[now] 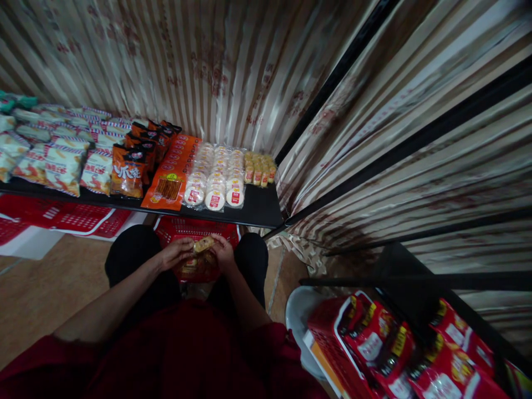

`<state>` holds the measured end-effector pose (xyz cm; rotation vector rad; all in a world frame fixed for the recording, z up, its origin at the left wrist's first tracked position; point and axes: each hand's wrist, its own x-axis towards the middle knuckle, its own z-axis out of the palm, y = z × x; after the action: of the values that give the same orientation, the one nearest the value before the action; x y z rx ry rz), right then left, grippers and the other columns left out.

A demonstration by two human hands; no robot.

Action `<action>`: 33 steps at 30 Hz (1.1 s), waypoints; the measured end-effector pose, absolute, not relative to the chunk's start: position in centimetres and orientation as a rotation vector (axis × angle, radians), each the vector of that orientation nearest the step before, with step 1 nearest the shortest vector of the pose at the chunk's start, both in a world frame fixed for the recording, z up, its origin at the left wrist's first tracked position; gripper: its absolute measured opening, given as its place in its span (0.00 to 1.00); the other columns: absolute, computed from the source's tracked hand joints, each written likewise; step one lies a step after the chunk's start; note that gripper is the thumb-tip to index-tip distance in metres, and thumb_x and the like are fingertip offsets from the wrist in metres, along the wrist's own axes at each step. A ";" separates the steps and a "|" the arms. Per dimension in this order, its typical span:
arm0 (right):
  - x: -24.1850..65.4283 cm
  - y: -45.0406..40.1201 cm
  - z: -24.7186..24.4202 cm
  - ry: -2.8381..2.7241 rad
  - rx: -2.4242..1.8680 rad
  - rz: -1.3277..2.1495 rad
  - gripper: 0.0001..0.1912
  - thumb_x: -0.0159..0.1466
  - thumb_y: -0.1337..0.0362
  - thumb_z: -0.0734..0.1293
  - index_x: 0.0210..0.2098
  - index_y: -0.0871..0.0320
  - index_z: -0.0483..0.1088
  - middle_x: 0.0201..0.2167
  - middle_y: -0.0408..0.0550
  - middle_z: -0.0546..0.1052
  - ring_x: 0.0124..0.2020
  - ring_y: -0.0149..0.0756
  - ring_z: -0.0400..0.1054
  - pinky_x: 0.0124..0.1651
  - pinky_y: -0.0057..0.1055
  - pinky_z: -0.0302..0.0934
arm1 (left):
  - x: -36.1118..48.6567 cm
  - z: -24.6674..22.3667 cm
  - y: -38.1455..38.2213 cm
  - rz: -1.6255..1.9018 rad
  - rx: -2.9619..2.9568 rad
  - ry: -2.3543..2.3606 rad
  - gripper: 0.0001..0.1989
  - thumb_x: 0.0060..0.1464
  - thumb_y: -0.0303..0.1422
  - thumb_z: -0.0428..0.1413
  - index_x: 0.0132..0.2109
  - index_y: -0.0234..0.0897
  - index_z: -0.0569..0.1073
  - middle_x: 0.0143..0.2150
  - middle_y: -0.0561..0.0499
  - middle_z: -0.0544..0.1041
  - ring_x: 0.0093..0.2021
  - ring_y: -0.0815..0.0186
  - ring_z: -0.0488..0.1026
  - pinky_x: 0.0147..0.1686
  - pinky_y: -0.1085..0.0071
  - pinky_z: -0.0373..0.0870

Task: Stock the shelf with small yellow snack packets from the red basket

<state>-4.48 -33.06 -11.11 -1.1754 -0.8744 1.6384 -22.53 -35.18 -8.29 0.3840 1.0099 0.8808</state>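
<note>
A small yellow wrapped snack is held between my two hands, above a red plastic basket between my knees. The fingers of my left hand pinch its left end, while my right hand grips the right end. More yellow wrapped snacks lie in the basket beneath, partly hidden by my hands. On the black shelf ahead, similar yellow snacks stand in rows at the right end. Beside them are rows of round white wrapped crackers.
An orange flat packet, orange-black bags and several white snack bags fill the shelf's left. Red baskets sit below it. At lower right, a red basket holds red bags. Black poles cross striped curtains.
</note>
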 end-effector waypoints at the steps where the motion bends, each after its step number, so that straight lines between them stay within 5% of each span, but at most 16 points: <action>1: -4.4 -33.0 -10.9 -0.858 -1.180 1.635 0.20 0.45 0.61 0.71 0.39 0.57 0.70 0.34 0.45 0.77 0.35 0.37 0.72 0.41 0.33 0.66 | -22.5 -8.3 -35.3 0.881 0.385 0.998 0.05 0.45 0.21 0.60 0.30 0.31 0.70 0.29 0.52 0.73 0.31 0.72 0.73 0.33 0.78 0.71; 19: -3.8 -31.5 -9.0 -0.778 -1.108 1.581 0.23 0.44 0.62 0.73 0.40 0.56 0.71 0.43 0.50 0.76 0.46 0.40 0.70 0.52 0.39 0.61 | -21.3 -7.3 -35.4 0.819 0.522 0.950 0.11 0.41 0.29 0.64 0.30 0.33 0.69 0.31 0.51 0.74 0.32 0.70 0.73 0.36 0.74 0.69; 33: -3.1 -31.3 -6.5 -0.836 -1.083 1.600 0.19 0.47 0.63 0.71 0.40 0.55 0.74 0.40 0.46 0.78 0.40 0.38 0.72 0.48 0.36 0.63 | -20.2 -5.5 -34.7 0.855 0.553 0.964 0.15 0.37 0.34 0.67 0.28 0.33 0.68 0.26 0.54 0.72 0.28 0.72 0.70 0.34 0.75 0.69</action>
<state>-3.05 -31.30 -6.54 -1.0832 -0.8364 1.5999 -20.22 -34.73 -5.50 0.5534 0.9645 0.8546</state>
